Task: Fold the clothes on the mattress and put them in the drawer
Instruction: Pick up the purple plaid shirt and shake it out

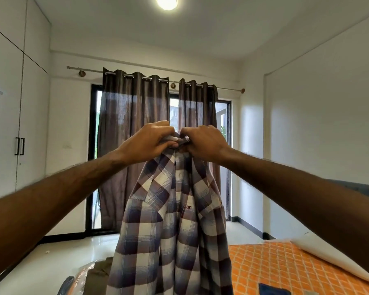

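You stand in a white-walled room with a glossy pale floor (77, 248). The mattress (285, 271), covered in an orange sheet with a pale lattice print, lies at the lower right, its far edge toward the right wall, where a white sheet (328, 254) is rolled along its side. A ceiling lamp (167, 2) glows overhead.

Straight ahead, two brown curtains (134, 133) hang from a rod over a dark-framed glass door (93, 158), a strip of daylight between them. White wardrobe doors (15, 107) with black handles (19, 146) fill the left wall. An olive garment (98, 271) lies low at the mattress's near left corner, and a dark blue piece of cloth (274, 290) sits at its near edge.

The plaid shirt (170, 241) hangs in mid-air before you, above the mattress's left side, hiding much of the curtains and the floor behind. It is checked in white, blue-grey and dark maroon, collar up, button placket down the middle, a small red mark on the chest.

Your left hand (151, 141) and right hand (202, 142) are raised side by side, nearly touching, each with fingers curled and pinching the collar.
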Available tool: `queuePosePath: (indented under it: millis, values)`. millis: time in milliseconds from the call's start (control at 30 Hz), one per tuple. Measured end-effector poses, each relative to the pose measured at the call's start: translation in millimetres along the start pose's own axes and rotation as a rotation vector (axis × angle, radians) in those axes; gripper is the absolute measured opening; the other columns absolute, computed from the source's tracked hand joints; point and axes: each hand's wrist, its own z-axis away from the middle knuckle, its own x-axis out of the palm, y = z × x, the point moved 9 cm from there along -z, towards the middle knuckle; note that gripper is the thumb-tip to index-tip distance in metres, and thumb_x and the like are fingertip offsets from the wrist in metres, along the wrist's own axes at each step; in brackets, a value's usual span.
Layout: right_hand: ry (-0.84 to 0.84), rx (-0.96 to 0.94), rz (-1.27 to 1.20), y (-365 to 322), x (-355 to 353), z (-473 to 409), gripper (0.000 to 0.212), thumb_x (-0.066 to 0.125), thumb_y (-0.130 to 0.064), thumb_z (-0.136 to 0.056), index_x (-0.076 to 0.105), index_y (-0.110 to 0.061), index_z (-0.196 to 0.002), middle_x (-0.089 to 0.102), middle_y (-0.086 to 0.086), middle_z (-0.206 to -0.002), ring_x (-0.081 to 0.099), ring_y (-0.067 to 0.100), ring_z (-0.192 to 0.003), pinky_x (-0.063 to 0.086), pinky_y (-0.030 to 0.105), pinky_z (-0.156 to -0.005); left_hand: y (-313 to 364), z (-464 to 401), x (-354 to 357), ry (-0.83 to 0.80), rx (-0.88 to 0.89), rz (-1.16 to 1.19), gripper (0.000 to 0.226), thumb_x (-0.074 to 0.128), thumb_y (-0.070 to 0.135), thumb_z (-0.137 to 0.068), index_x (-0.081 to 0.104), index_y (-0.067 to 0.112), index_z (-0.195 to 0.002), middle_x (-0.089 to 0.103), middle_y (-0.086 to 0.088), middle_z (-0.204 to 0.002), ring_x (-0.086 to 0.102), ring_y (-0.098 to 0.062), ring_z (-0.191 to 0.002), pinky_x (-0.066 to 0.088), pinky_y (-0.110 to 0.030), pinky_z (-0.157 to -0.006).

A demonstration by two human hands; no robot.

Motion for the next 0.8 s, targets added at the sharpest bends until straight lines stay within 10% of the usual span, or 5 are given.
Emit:
queuePosePath:
  millis: [167, 333, 467, 600, 800]
  values:
    - [-0.035, 0.068, -0.002, 11, 14, 2, 0.033, 0.072, -0.046, -0.087, 0.063, -0.023, -0.110, 0.044, -0.004, -0.107, 0.042, 0.016, -0.105, 0.035, 0.039, -0.091, -10, 15, 10, 0.053, -0.095, -0.010, 0.042, 0.077, 0.018, -0.084, 0.054, 0.009, -0.118, 0.045, -0.005, -0.116, 0.049, -0.013, -0.095, 0.050, -0.021, -0.076]
    - [-0.258, 0.198, -0.338, 35, 42, 12, 0.023, 0.072, -0.029, -0.093, 0.053, -0.024, -0.104, 0.059, -0.003, -0.100, 0.059, 0.017, -0.092, 0.054, 0.043, -0.090, -37, 84, 69, -0.069, -0.453, 0.209, 0.096, 0.079, 0.010, -0.080, 0.017, 0.025, -0.151, 0.031, 0.001, -0.143, 0.051, -0.001, -0.103, 0.048, -0.020, -0.082]
    - [-0.217, 0.285, -0.501, 61, 36, 31, 0.025, 0.075, -0.025, -0.091, 0.054, -0.017, -0.102, 0.060, -0.006, -0.093, 0.063, 0.017, -0.088, 0.054, 0.029, -0.079, -62, 155, 104, -0.121, -0.727, 0.233, 0.025, 0.061, 0.005, -0.093, 0.053, 0.026, -0.104, 0.063, 0.000, -0.090, 0.064, -0.015, -0.077, 0.054, -0.038, -0.071]
    - [-0.184, 0.319, -0.378, 86, 37, 42, 0.025, 0.075, -0.030, -0.091, 0.053, -0.026, -0.101, 0.068, -0.002, -0.101, 0.067, 0.021, -0.092, 0.058, 0.048, -0.084, -74, 157, 84, 0.186, -0.866, 0.229, 0.023, 0.045, 0.004, -0.101, 0.054, 0.010, -0.081, 0.062, -0.010, -0.081, 0.059, -0.028, -0.075, 0.048, -0.036, -0.068]
    - [-0.267, 0.381, -0.401, 112, 21, 45, 0.025, 0.069, -0.023, -0.096, 0.064, -0.004, -0.112, 0.067, 0.014, -0.105, 0.066, 0.032, -0.101, 0.055, 0.045, -0.091, -48, 103, 35, -0.132, -0.403, -0.154, 0.022, 0.063, 0.046, -0.095, 0.057, 0.025, -0.094, 0.057, 0.011, -0.078, 0.059, -0.007, -0.067, 0.042, -0.019, -0.060]
